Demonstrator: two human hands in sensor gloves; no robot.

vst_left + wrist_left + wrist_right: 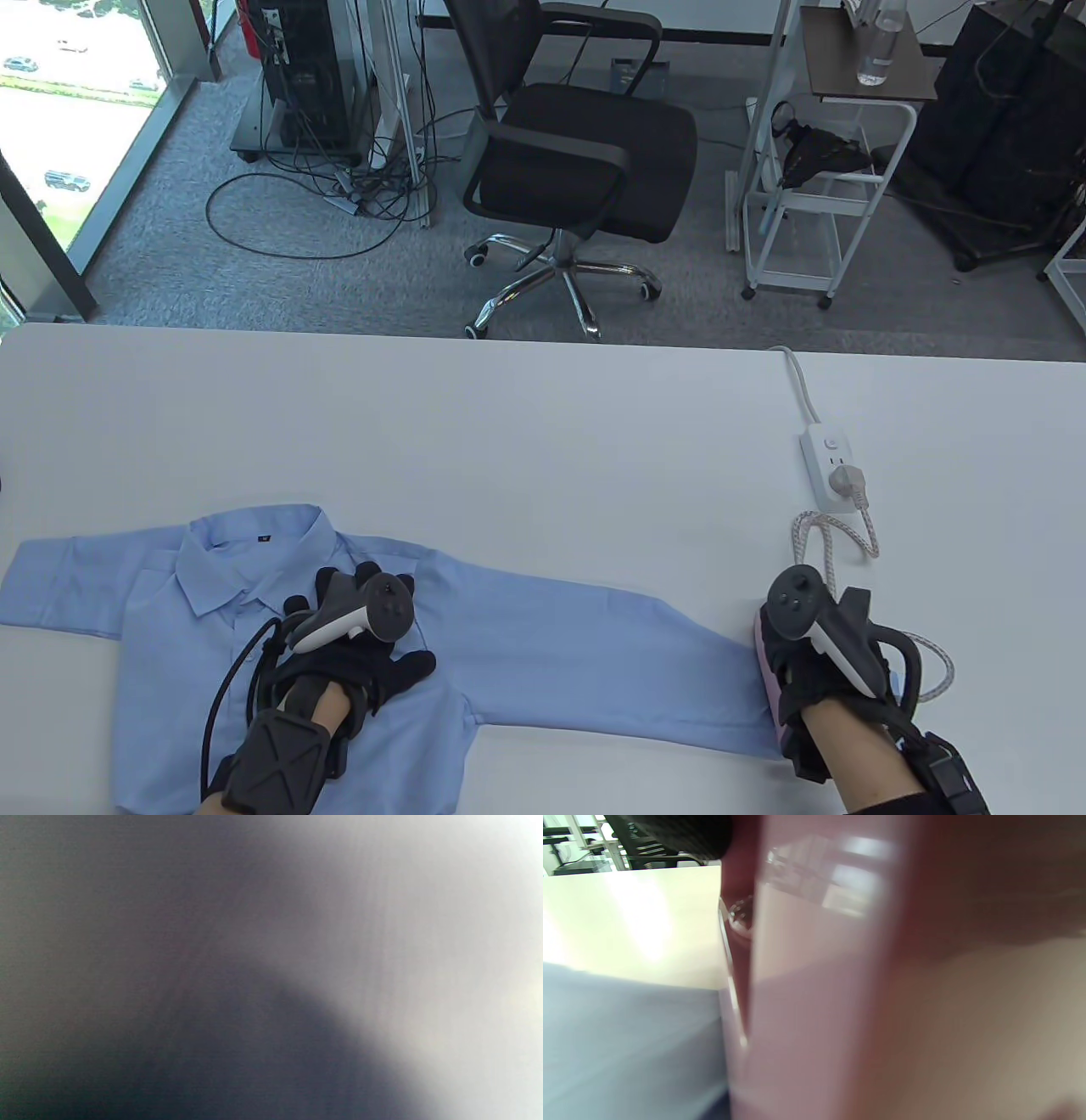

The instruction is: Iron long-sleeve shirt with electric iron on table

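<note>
A light blue long-sleeve shirt (526, 654) lies flat on the white table (543, 424), collar to the left, one sleeve stretched to the right. My left hand (373, 632) rests flat with spread fingers on the shirt's chest, just right of the collar. My right hand (806, 662) grips a pink electric iron (768, 671) that sits on the cuff end of the right sleeve. In the right wrist view the iron's pink body (814, 984) fills the frame, with blue sleeve fabric (628, 1043) to its left. The left wrist view is a blur of grey.
A white power strip (830, 467) lies at the right of the table with the iron's plug in it; the braided cord (827, 531) loops down to the iron. A black office chair (568, 161) and a white cart (814, 170) stand beyond the far edge.
</note>
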